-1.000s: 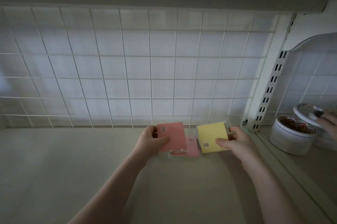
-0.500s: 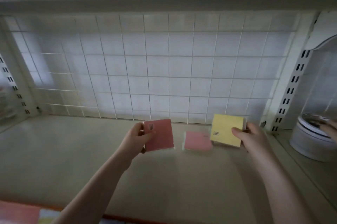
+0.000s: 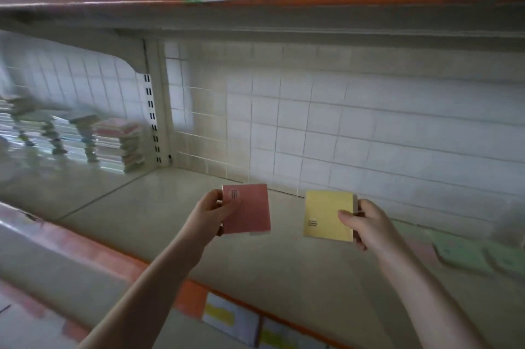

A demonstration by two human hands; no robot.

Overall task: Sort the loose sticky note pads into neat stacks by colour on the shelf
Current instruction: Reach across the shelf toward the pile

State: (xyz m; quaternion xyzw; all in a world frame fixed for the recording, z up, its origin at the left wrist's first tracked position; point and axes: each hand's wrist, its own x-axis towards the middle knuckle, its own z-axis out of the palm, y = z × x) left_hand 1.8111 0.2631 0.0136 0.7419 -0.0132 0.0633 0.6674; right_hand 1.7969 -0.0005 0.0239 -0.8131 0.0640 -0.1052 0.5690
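My left hand (image 3: 211, 213) grips a pink sticky note pad (image 3: 250, 210) by its left edge and holds it above the shelf (image 3: 159, 206). To its right, my right hand (image 3: 365, 223) grips a yellow sticky note pad (image 3: 322, 213) by its right edge, thumb across the face. Both pads are in the air, face up and tilted toward me, a short gap between them. Two green pads (image 3: 466, 255) lie blurred on the shelf at the far right.
A wire grid backs the shelf (image 3: 312, 132). A slotted upright (image 3: 153, 121) divides this bay from the left bay, where stacks of pads or notebooks (image 3: 113, 144) stand. Another shelf board (image 3: 255, 19) hangs overhead. The front edge carries orange price strips (image 3: 196, 300).
The view has swung left, bringing in the left bay's stacks. Both hands have lifted their pads away from the pink pad lying between them, which is out of view now.
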